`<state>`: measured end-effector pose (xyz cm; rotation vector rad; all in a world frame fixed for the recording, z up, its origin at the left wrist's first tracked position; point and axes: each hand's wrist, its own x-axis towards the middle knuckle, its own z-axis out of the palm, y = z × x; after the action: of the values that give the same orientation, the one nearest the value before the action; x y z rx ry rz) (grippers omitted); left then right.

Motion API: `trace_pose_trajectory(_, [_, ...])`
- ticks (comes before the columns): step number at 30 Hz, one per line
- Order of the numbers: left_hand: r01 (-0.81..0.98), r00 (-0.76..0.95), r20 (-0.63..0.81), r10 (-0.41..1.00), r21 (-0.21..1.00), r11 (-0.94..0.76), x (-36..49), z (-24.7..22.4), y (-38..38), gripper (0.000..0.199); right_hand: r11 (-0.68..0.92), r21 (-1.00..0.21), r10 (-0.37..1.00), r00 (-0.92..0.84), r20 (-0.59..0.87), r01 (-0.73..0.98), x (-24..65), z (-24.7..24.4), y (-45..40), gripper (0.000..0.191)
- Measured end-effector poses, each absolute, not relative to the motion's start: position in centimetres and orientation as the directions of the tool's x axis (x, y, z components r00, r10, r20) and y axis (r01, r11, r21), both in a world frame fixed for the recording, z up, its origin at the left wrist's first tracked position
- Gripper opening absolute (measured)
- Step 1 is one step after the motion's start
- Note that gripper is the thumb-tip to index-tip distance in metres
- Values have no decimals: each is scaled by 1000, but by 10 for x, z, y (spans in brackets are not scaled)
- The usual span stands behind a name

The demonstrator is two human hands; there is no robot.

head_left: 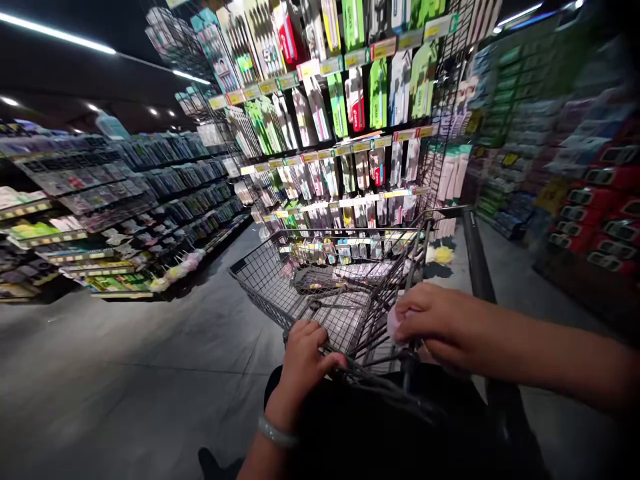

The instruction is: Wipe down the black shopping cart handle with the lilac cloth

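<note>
A dark wire shopping cart stands right in front of me, tilted in the view. My left hand, with a pale band on its wrist, is wrapped over the cart's near rim. Over the cart's right side, my right hand has its fingers curled round a small pale pink item, mostly hidden by the fingers. The cart's dark handle bar runs along the right, beyond that hand.
Ahead stands a tall rack of hanging packaged goods with price labels. Stocked shelves line the left side. Blurred shelves with red boxes are at the right. Grey floor shows at the lower left.
</note>
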<state>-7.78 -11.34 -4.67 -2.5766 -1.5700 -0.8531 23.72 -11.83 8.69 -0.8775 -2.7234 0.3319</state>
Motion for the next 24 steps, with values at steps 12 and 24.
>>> trace_pose_trajectory(12, [932,178,511,841,187,-311,10,-52,-84,57,640,62,733,-633,248,766,245,62,-94,26])
trace_pose_trajectory(24, [858,346,326,880,270,-437,67,-53,-58,15,392,81,879,-399,260,917,245,42,-55,18])
